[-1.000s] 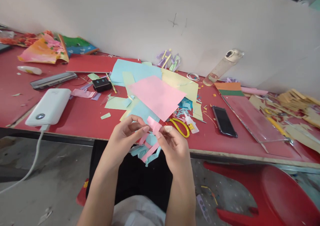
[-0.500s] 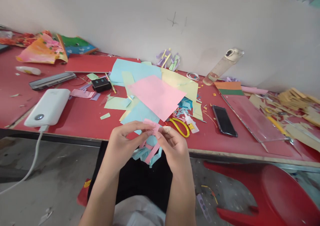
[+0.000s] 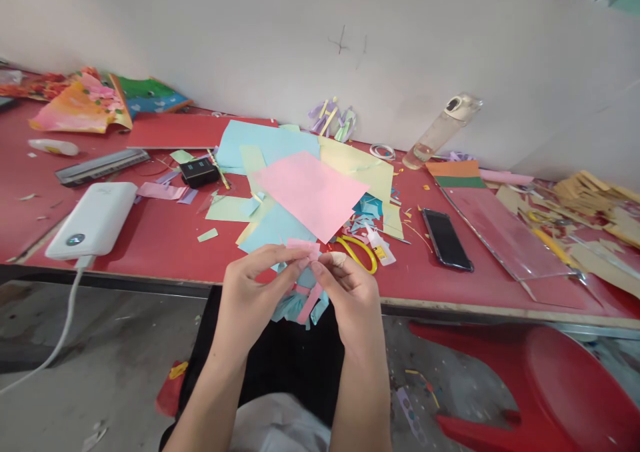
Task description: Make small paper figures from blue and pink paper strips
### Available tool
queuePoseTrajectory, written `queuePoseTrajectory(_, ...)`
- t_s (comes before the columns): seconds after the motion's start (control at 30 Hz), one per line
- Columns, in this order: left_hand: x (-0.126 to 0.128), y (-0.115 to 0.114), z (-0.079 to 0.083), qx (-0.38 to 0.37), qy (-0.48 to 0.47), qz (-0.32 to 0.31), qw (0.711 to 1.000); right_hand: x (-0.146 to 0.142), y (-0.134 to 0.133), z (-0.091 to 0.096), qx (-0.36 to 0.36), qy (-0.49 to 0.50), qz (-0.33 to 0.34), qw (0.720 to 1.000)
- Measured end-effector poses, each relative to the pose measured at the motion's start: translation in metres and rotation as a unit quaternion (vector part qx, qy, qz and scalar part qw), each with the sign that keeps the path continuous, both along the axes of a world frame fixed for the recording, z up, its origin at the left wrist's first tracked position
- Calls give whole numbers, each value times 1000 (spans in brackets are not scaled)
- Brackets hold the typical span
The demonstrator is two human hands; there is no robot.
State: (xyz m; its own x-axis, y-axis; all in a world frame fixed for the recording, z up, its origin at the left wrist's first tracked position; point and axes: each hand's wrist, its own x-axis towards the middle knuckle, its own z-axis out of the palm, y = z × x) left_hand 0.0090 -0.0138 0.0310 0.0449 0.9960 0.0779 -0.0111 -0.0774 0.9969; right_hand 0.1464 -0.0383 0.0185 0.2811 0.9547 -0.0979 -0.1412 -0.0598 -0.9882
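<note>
Between my hands is a small paper figure of pink and light blue strips, its pink top edge upward and its blue pieces hanging over my lap. My left hand pinches its pink top between thumb and forefinger. From the other side, my right hand grips the same pink part, with a whitish wrap on one finger. Just beyond lies a pink paper sheet over blue and yellow sheets. Yellow-handled scissors and a small white glue bottle lie beside my right hand.
A white power bank with a cable lies left, near a black box. At right are a phone, a leaning water bottle and a clear folder. Paper figures stand against the wall. A red stool stands below.
The paper figure has turned slightly in my fingers, its hanging strips shifting a little right. My hands stay pinched at its pink top. The view has shifted slightly.
</note>
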Motion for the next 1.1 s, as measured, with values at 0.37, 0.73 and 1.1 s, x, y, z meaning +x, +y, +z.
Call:
queuePoseTrajectory(0.37,4,-3,1,-12,-7,34,999,-2,2,-2,0,9,-18,1000)
queuePoseTrajectory(0.73,5,-3,1,-26,-7,35,999,-2,1,-3,-3,18,-26,999)
queuePoseTrajectory(1.1,7,3,-1,-34,-7,-5,999,1,-1,-4,0,3,-29,1000)
